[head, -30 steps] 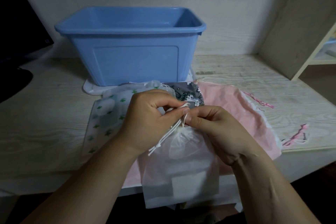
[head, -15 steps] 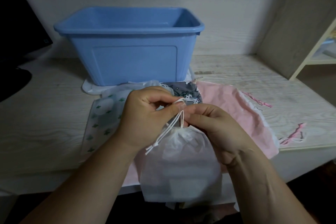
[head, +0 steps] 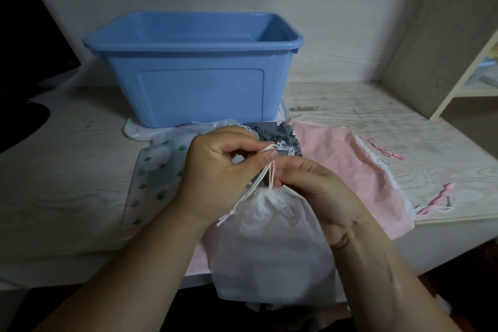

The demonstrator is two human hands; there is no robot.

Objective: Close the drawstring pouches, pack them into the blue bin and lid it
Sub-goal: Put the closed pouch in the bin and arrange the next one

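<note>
A white translucent drawstring pouch (head: 272,245) hangs at the desk's front edge, its mouth gathered tight. My left hand (head: 218,178) pinches the white drawstring (head: 265,170) above the neck. My right hand (head: 318,191) grips the gathered neck from the right. Behind them lie a white pouch with green print (head: 153,175), a grey patterned pouch (head: 280,137) and a pink pouch (head: 350,167), all flat on the desk. The blue bin (head: 194,89) stands open at the back, with no lid on it. A white lid (head: 134,131) seems to lie under the bin.
A pale wood-grain desk (head: 67,197) carries everything. A dark monitor (head: 29,43) and its base stand at the far left. A shelf unit (head: 469,70) rises at the right. Pink cords (head: 436,199) trail near the desk's right front edge.
The white pouch's mouth has been cinched tighter and the pouch has risen slightly. My left hand has drawn the drawstring up a little; both hands stay close together.
</note>
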